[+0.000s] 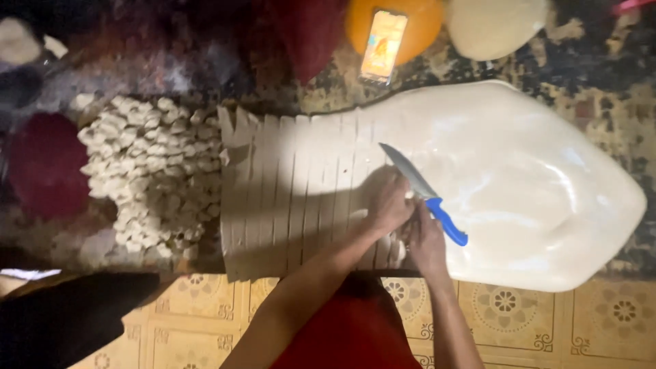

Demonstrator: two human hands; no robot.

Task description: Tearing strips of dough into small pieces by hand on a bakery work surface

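A large flat sheet of pale dough [519, 178] lies across the surface. Its left part is cut into several long strips [294, 184]. My right hand [427, 239] holds a knife [424, 191] with a blue handle, blade pointing up and left over the dough. My left hand [389, 205] rests on the strips beside the blade, fingers bent, pressing the dough. A heap of small cut dough pieces [150, 178] lies to the left of the strips.
A lit phone [383, 44] leans on an orange round object [424, 20] at the top. A pale dough ball [495, 24] sits beside it. A dark red round thing [44, 164] lies far left. Patterned yellow mat [547, 314] runs along the near edge.
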